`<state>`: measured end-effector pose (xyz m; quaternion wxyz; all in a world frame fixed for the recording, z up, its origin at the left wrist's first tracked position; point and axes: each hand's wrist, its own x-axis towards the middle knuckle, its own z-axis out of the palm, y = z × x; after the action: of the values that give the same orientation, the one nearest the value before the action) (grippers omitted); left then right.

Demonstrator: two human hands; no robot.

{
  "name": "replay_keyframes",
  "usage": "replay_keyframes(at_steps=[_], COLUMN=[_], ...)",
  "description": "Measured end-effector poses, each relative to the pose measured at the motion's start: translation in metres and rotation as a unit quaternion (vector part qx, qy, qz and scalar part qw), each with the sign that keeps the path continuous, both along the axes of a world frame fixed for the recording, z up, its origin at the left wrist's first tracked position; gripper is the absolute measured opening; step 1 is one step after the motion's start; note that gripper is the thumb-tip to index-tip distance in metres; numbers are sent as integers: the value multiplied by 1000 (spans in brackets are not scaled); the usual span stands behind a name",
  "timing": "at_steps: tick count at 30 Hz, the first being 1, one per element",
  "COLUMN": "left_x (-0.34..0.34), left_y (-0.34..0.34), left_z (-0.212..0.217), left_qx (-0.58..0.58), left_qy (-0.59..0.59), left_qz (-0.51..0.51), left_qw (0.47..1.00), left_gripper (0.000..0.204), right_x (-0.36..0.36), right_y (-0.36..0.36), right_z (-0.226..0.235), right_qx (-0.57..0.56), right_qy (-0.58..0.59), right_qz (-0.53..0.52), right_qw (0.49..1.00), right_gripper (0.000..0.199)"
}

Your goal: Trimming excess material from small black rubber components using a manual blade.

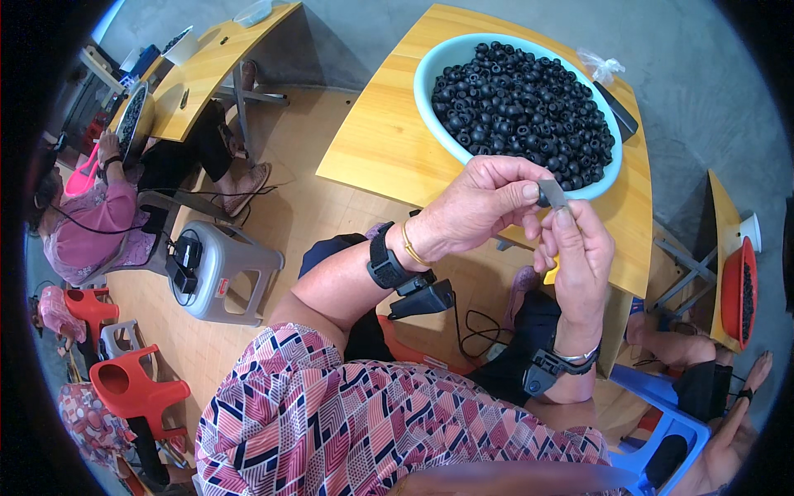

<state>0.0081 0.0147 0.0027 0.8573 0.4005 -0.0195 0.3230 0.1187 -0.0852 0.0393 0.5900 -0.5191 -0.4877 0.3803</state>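
Just in front of the basin, my left hand [488, 202] pinches a small round black piece [542, 199] between thumb and fingers. Most of that piece is hidden by the fingertips and a blade. My right hand [583, 260] is closed around a small knife [554, 193] with a flat grey blade. Part of its yellow handle [552, 270] shows below the fingers. The blade lies against or very close to the black piece. Behind my hands, a light-blue basin [426, 78] is full of glossy black round pieces with holes [521, 107].
The basin stands on a yellow wooden table [372, 136], with a clear plastic bag [602, 66] and a dark flat object [616, 112] beside it. A grey stool [223, 273] is at left, a blue stool [662, 422] at right. Other people sit nearby; cables lie on the floor.
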Motion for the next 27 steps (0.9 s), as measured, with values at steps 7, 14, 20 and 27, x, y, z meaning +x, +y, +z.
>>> replay_keyframes(at_steps=[7, 14, 20, 27], left_x=[-4, -7, -4, -1], left_y=[2, 2, -4, -7], left_z=[6, 7, 6, 6], left_qx=[4, -56, -36, -34], left_qy=[59, -34, 4, -13], left_qz=[6, -54, -50, -52], left_qw=[998, 996, 998, 998], left_gripper=[18, 20, 22, 20], right_x=[-11, -9, 2, 1], right_y=[-3, -4, 2, 1], right_z=[-2, -9, -12, -10], right_qx=[-24, 110, 190, 218], right_qy=[-72, 94, -159, -281], right_qz=[46, 28, -115, -136], right_qw=[996, 989, 962, 925], right_gripper=[22, 16, 19, 17])
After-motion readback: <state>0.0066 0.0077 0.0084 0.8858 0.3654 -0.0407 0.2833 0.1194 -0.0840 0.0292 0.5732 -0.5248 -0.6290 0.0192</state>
